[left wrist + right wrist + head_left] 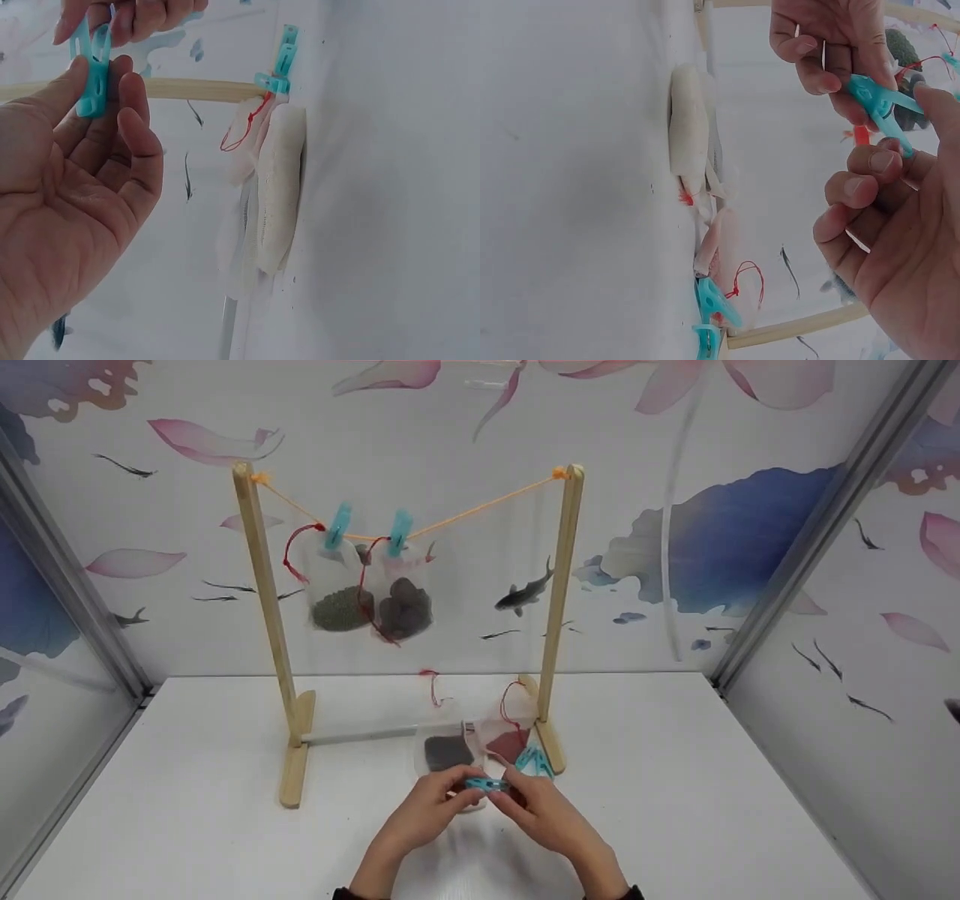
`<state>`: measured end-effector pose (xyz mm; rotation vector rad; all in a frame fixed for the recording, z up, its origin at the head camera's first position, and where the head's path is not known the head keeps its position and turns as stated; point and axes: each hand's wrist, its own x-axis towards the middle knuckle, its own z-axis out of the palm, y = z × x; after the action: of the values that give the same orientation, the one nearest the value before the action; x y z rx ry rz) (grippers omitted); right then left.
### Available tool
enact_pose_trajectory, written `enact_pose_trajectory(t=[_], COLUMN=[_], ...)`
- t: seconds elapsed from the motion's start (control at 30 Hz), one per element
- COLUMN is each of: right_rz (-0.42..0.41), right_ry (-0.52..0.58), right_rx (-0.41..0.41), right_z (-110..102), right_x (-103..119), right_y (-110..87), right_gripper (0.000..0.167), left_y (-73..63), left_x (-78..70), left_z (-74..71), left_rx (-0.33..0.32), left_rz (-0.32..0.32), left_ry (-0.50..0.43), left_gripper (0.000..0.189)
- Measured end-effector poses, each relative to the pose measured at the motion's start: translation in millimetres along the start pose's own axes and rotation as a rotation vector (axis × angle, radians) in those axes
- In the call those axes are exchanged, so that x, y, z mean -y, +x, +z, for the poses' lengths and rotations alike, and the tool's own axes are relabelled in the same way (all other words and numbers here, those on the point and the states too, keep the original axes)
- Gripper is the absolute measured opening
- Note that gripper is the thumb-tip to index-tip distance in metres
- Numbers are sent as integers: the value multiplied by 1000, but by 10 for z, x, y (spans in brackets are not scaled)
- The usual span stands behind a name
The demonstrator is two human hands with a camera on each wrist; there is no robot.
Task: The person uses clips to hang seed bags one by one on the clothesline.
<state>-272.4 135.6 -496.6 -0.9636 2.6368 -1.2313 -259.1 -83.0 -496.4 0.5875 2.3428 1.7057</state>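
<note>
In front of my body, both hands meet on one turquoise clothespin (486, 784). My left hand (431, 806) pinches its clamping end between thumb and fingers, plain in the left wrist view. The thumb and fingertips of my right hand (907, 225) grip the two spread handles. Just beyond the hands lie small drawstring pouches: one with dark contents (448, 751), one with reddish contents (506, 741). A plump cream pouch (281, 187) lies closer, mostly hidden by the hands in the head view. Several spare clothespins (534, 763) are heaped beside the reddish pouch.
A wooden-post stand (559, 600) holds a sagging orange string (487, 508). Two clothespins clip pouches to it, one with green contents (343, 610), one with dark lumps (405, 610). A pale crossbar (360, 736) joins the feet. Printed panels enclose the white table (187, 810).
</note>
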Motion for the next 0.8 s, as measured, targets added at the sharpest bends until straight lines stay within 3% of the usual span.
enact_pose_trajectory(t=[0.13,0.23,0.57,0.7,0.8], right_rz=[6,3,-84,-97,-94], right_ry=[13,-15,-84,-63,-56], right_rx=[39,23,-128,-173,-248], right_z=[-5,-4,47,65,63], right_x=[11,23,9,-25,-54], right_y=[-2,-2,15,21,17], right_gripper=[37,37,33,31,31], left_y=[-13,-17,-32,-38,-30], left_x=[10,14,-28,-33,-29], left_z=[-10,-6,22,-7,-75], left_rx=[20,-9,-125,-152,-232], left_rz=[7,11,6,21,6], left_ry=[-13,24,159,157,142], left_gripper=[25,27,33,38,41])
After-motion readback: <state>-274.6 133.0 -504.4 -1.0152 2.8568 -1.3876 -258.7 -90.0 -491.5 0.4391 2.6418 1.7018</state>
